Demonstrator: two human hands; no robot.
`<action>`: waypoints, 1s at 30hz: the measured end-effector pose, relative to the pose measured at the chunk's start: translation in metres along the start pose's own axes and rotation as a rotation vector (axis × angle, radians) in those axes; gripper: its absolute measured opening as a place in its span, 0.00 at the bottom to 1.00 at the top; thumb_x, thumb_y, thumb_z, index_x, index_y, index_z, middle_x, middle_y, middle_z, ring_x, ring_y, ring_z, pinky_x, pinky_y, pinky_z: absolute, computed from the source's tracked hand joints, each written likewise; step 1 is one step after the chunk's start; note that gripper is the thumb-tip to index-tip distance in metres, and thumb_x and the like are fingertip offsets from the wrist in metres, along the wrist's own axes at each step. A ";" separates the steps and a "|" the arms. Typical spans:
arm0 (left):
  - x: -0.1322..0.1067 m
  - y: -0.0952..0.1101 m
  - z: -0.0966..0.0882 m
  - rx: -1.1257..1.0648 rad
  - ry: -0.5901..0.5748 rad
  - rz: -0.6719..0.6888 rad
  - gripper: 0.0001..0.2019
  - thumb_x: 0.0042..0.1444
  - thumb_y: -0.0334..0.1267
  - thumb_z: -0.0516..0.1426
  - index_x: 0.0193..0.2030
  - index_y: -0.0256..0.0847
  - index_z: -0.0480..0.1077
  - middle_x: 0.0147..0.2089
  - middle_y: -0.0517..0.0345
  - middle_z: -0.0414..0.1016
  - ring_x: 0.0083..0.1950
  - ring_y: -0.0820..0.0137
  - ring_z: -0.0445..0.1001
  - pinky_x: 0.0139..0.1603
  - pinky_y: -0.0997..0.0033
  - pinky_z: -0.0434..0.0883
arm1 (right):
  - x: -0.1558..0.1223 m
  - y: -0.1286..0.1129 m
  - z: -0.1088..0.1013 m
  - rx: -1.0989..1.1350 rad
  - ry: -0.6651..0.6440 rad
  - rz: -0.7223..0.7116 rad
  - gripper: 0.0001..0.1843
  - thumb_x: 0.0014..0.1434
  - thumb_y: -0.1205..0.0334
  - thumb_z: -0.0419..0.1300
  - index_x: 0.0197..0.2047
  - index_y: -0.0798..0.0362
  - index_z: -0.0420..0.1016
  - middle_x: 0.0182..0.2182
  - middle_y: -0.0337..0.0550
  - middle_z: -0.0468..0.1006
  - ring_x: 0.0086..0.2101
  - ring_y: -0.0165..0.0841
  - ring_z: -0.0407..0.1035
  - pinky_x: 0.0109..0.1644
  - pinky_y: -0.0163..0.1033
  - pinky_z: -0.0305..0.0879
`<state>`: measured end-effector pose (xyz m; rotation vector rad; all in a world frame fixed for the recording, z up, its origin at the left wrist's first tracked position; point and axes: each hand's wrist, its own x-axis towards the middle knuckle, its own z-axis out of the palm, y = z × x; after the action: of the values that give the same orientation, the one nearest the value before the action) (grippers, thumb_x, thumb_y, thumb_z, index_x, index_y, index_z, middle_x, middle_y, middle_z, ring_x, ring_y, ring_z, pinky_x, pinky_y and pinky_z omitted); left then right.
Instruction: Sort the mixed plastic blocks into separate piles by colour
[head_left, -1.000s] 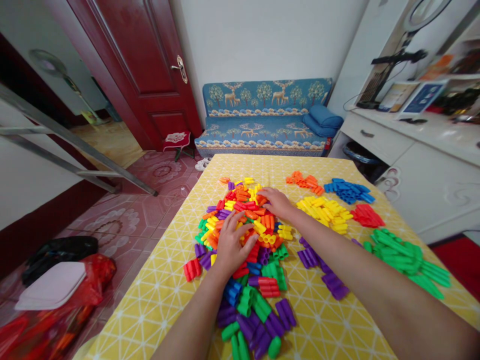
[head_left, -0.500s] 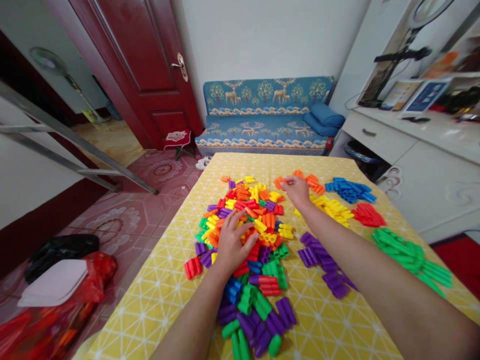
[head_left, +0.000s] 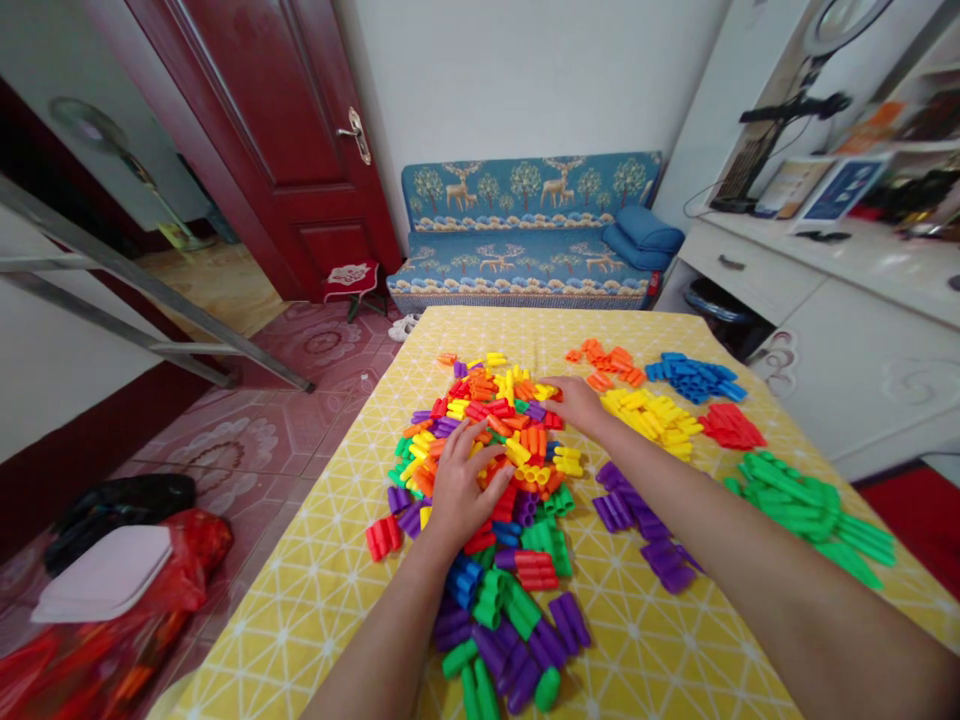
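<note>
Yellow cloth with white lines covers the table [head_left: 300,620]. To its right stands a white cabinet [head_left: 862,350] with a closed drawer [head_left: 750,270]; a dark round thing [head_left: 720,305] sits in the gap beside the drawer, too dim to show its inside. Beyond the table is a blue sofa [head_left: 517,255], and to its left a dark red door [head_left: 240,90]. On the floor at the left lie a red plastic bag [head_left: 187,560] and a black bag [head_left: 120,505], a flat white slab [head_left: 105,575] on top of them; through the red bag orange shapes show, too blurred to name.

The mixed pile [head_left: 536,440] of coloured plastic tubes lies on the middle of the table, spreading toward the near edge. The left hand [head_left: 461,490] rests over its left part, fingers spread and loose. The right hand [head_left: 577,405] reaches to its far right side, fingertips among the tubes; whether they pinch one I cannot tell.

Straight on the cloth to the right lie heaps of one colour each: green [head_left: 795,500], yellow [head_left: 652,415], purple [head_left: 634,510], blue [head_left: 694,377], orange [head_left: 615,362] and red [head_left: 733,427]. Smallest is a lone orange tube [head_left: 447,359] at the mixed pile's far left edge.
</note>
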<state>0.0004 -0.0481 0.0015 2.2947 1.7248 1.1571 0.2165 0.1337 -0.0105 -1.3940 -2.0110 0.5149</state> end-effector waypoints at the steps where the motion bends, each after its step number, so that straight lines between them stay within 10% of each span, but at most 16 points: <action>1: 0.000 0.000 0.000 -0.001 0.000 0.001 0.11 0.60 0.43 0.57 0.47 0.47 0.76 0.62 0.53 0.66 0.67 0.55 0.57 0.66 0.45 0.61 | -0.002 -0.004 0.002 -0.008 0.001 -0.008 0.22 0.43 0.64 0.69 0.45 0.48 0.80 0.45 0.43 0.80 0.48 0.40 0.71 0.57 0.46 0.63; 14: 0.000 0.002 -0.002 -0.019 0.003 -0.004 0.11 0.60 0.43 0.57 0.46 0.46 0.76 0.61 0.53 0.66 0.67 0.55 0.58 0.65 0.44 0.62 | -0.011 -0.012 -0.021 0.153 0.086 0.132 0.19 0.54 0.52 0.60 0.44 0.56 0.76 0.37 0.45 0.81 0.36 0.35 0.75 0.40 0.38 0.71; 23: 0.001 0.000 0.000 -0.010 0.013 0.016 0.11 0.60 0.43 0.57 0.46 0.46 0.76 0.61 0.53 0.66 0.67 0.56 0.58 0.66 0.46 0.61 | -0.062 0.045 -0.104 -0.302 0.134 0.097 0.20 0.52 0.54 0.61 0.47 0.51 0.78 0.43 0.48 0.81 0.44 0.44 0.74 0.50 0.49 0.69; 30: 0.000 -0.001 0.001 -0.009 0.012 0.013 0.11 0.60 0.43 0.58 0.47 0.46 0.76 0.62 0.53 0.66 0.67 0.56 0.57 0.66 0.47 0.61 | -0.115 0.041 -0.111 -0.331 0.212 -0.090 0.17 0.58 0.53 0.56 0.44 0.51 0.79 0.47 0.48 0.79 0.49 0.42 0.72 0.57 0.50 0.65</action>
<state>0.0004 -0.0474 0.0007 2.3017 1.7073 1.1810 0.3489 0.0375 0.0127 -1.4695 -2.0342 -0.0102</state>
